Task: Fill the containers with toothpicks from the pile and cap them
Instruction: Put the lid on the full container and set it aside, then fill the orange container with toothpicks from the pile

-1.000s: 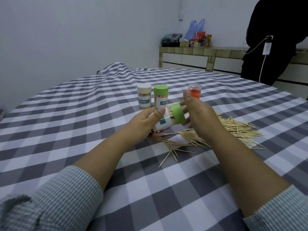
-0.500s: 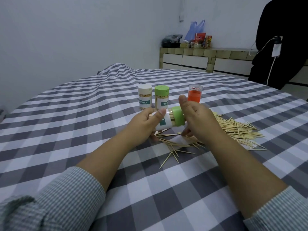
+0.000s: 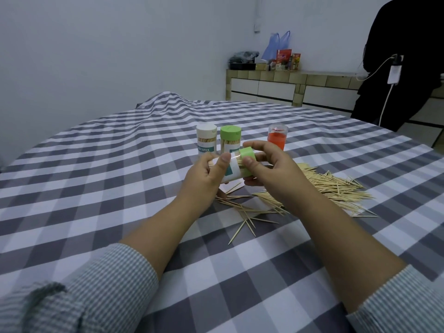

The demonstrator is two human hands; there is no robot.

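Observation:
A clear toothpick container (image 3: 231, 170) with a white and teal label lies tilted on its side above the table, gripped at its base by my left hand (image 3: 204, 179). Its green cap (image 3: 247, 153) sits on the mouth, pinched by the thumb and fingers of my right hand (image 3: 271, 171). Toothpicks show through the clear wall. Beyond my hands stand a white-capped full container (image 3: 206, 143) and a green-capped full container (image 3: 230, 140). A loose pile of toothpicks (image 3: 334, 188) spreads on the cloth to the right, with several strays (image 3: 247, 219) nearer me.
A clear container with an orange-red inside (image 3: 277, 138) stands behind my right hand. The table wears a grey and white checked cloth (image 3: 108, 188). A person in black (image 3: 403, 56) stands at the far right beside a tiled counter (image 3: 288, 85) holding bags and boxes.
My right hand has shifted round the green cap, the thumb now on its near side. The container has tipped slightly and stays in my left hand.

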